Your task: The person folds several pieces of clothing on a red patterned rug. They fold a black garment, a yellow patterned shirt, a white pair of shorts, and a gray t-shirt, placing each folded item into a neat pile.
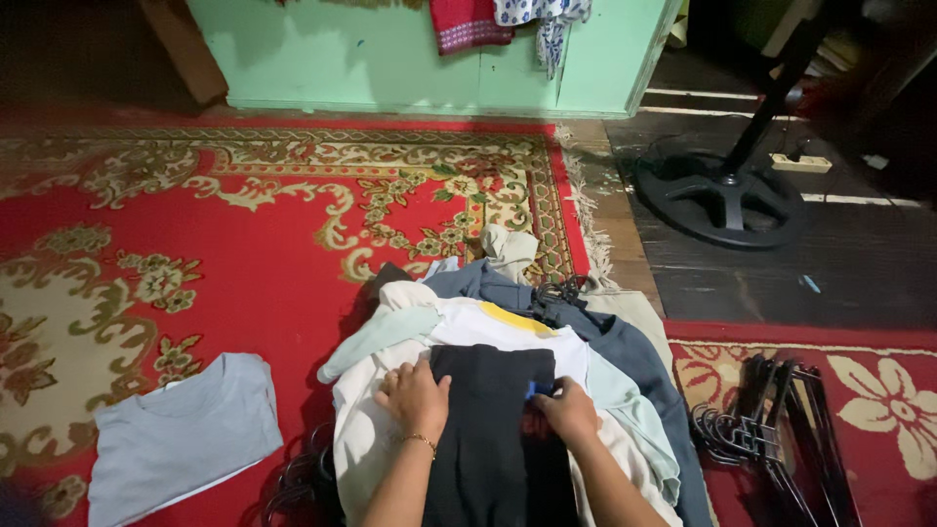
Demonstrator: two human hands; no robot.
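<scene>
A black garment lies on top of a heap of clothes on the red patterned carpet. My left hand rests flat on the garment's left edge, fingers together. My right hand pinches its upper right corner, where a small blue tag shows. Under the black piece lies a white shirt with a yellow collar, and around it grey-blue and pale green clothes.
A folded light-blue shirt lies on the carpet at the lower left. Black hangers are piled at the right. A black fan base stands on the dark wooden floor. A green cabinet lines the back.
</scene>
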